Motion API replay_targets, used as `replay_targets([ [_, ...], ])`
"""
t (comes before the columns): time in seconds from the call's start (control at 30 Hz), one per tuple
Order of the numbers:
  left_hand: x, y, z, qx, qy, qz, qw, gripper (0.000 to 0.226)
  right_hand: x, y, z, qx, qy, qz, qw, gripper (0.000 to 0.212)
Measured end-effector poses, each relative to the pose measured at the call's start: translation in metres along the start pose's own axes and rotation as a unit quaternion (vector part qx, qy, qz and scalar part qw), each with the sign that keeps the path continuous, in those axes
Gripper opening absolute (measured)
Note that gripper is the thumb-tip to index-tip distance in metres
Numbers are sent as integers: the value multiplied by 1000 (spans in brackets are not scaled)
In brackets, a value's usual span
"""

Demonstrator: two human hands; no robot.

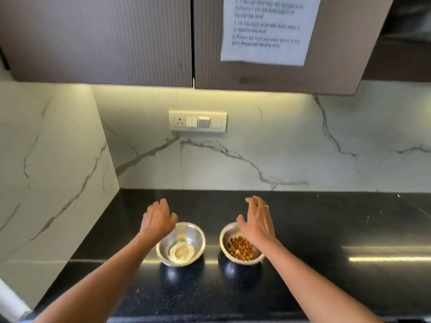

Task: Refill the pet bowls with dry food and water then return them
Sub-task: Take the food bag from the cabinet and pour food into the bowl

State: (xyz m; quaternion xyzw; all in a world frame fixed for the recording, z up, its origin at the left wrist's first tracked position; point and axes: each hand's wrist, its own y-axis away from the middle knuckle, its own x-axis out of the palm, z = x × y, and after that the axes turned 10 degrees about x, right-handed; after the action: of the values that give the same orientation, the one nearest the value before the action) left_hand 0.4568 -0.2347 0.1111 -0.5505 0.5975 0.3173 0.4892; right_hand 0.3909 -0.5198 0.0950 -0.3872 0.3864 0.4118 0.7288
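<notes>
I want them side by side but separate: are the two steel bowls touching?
Apart. The head view shows bare black counter between the water bowl and the kibble bowl.

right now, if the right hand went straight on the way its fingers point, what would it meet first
Probably the marble backsplash. The right hand is open above the far rim of the kibble bowl, fingers pointing away across the black counter, with nothing standing between. Its height is hard to judge.

Two bowls (pixel 180 244) (pixel 241 245): shiny smooth metal. Desk (pixel 326 241): black polished stone, glossy, reflecting light. Wall (pixel 233 159): white marble look, grey veins, smooth. Cupboard doors (pixel 105 38): matt, fine ribs. Sheet (pixel 268 29): paper.
</notes>
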Motion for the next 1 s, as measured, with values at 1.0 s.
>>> replay_targets([
  [1.0,-240,-124,-58,321,-172,-239,900,101,-187,-177,225,-202,269,-447,829,59],
])
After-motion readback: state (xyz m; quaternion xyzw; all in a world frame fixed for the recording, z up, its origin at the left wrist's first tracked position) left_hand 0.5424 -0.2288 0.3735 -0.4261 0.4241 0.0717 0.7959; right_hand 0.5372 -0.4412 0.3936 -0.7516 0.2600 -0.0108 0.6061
